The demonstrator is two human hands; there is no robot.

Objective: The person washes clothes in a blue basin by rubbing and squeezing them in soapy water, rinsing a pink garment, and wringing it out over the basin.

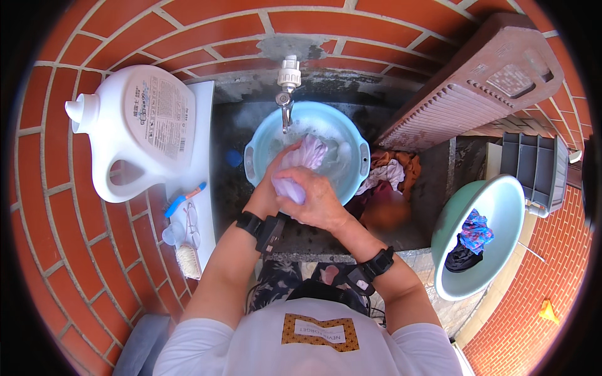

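Note:
A wad of wet lilac cloth [309, 152] is squeezed between my two hands over a light-blue plastic basin [345, 115]. My left hand [283, 160] grips its far part from the left side. Nearer to me, my right hand [312, 195] is closed around the cloth, and a lilac end bulges out to the left of the fingers. Soapy water [336, 157] with white foam lies in the basin. A metal tap [285, 110] on the wall hangs above the basin's far side; no stream of water shows from it.
Right of the basin lie crumpled clothes [390, 176], and a brown plastic washboard [470, 89] leans behind them. A green basin [505, 225] at right holds clothes. On the left ledge are a detergent jug [155, 127], a blue-handled brush [186, 199], glasses [192, 223] and a scrubbing brush [189, 262].

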